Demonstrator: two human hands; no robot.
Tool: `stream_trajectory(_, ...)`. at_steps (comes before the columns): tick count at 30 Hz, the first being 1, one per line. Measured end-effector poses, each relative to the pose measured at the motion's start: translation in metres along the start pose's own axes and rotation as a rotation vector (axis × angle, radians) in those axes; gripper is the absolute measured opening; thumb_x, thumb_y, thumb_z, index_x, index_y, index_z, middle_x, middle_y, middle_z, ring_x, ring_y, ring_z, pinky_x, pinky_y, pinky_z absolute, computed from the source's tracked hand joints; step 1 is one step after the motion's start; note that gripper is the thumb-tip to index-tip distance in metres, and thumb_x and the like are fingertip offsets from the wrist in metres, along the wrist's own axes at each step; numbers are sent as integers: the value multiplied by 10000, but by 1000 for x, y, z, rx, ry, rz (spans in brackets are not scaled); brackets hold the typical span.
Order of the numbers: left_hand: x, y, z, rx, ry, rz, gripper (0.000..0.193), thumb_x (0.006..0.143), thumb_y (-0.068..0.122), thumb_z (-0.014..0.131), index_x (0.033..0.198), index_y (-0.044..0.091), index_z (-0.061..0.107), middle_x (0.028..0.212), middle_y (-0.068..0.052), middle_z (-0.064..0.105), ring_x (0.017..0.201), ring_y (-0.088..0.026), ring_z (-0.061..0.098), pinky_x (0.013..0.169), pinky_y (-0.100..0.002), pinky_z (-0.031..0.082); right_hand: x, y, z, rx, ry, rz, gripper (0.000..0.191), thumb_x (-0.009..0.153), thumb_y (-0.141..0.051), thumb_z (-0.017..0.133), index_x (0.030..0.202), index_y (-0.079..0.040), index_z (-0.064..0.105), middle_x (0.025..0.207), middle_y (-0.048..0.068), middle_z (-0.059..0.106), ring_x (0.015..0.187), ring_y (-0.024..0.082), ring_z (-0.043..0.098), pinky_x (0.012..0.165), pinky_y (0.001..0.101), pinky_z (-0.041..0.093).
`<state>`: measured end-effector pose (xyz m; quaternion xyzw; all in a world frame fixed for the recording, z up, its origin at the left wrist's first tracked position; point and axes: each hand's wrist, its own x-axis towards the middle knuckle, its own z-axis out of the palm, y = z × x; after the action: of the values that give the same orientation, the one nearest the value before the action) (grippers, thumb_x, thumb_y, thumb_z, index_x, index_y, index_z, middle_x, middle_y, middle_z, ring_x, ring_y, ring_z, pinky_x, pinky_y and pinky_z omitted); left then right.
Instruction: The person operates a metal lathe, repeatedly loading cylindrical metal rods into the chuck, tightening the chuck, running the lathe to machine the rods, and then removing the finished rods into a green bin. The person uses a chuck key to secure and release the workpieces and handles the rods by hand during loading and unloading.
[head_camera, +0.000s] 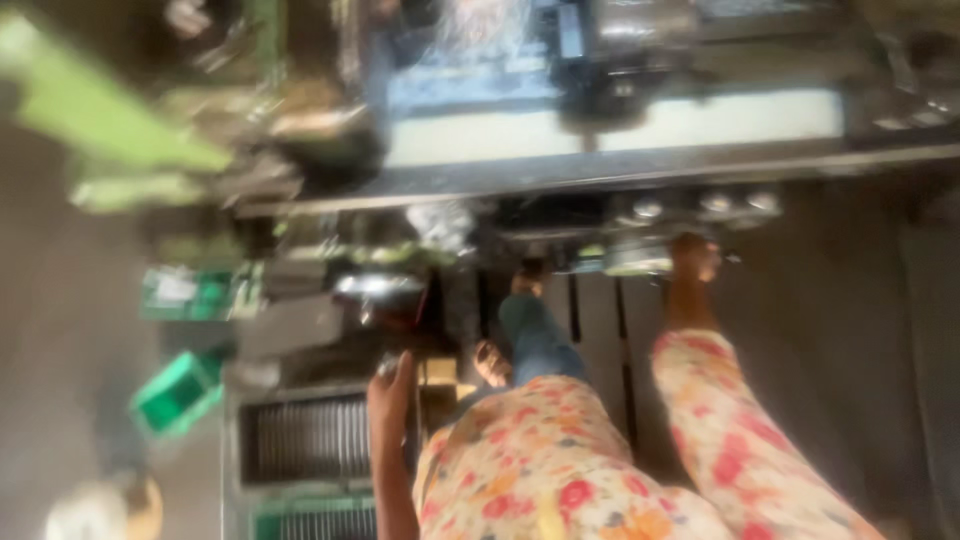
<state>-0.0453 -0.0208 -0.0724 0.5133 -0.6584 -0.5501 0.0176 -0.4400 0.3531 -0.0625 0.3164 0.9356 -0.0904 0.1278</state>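
Though blurred, right hand (693, 258) against grey machine (640, 150)

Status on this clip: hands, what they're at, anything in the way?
Frame blurred. Right hand up at the machine's edge, grip unclear. Left hand near a dark ribbed tray, empty as far as visible. Nothing plainly blocking.

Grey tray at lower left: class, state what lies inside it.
Inside the grey tray a dark ribbed row shows, too blurred to identify. A bare forearm hides its right edge.
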Motion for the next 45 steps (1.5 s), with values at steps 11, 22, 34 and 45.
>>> stream_trajectory(11,17,-29,20,184,-89,2,497,911,493,697,844,1,713,557,-59,573,454,-137,480,410,-322,346,33,17,-9,-390,-161,-333,389,1034,-228,490,1366,-83,633,1465,180,575,1205,335,670,825,449,614)
stream_trajectory(22,17,-7,18,198,0,183,526,900,499,712,961,-23,742,698,-49,707,601,-127,585,548,-315,471,82,38,-38,-872,-312,-1307,337,1089,-267,405,1324,-79,555,1221,172,727,975,312,716,828,459,584)
stream_trajectory(34,3,-11,26,209,41,-11,438,938,433,699,1008,5,760,800,-61,738,729,-145,627,689,-315,502,56,26,-2,-171,-71,-213,451,1054,-349,457,1391,-90,605,1353,168,665,1164,363,686,872,501,578)
stream_trajectory(45,-32,52,44,-30,-26,111,359,959,346,705,933,-13,715,774,-30,660,714,-118,535,644,-345,468,70,58,-34,-403,-296,-863,497,1073,-377,368,1503,-142,450,1511,200,494,1261,437,575,1036,571,458)
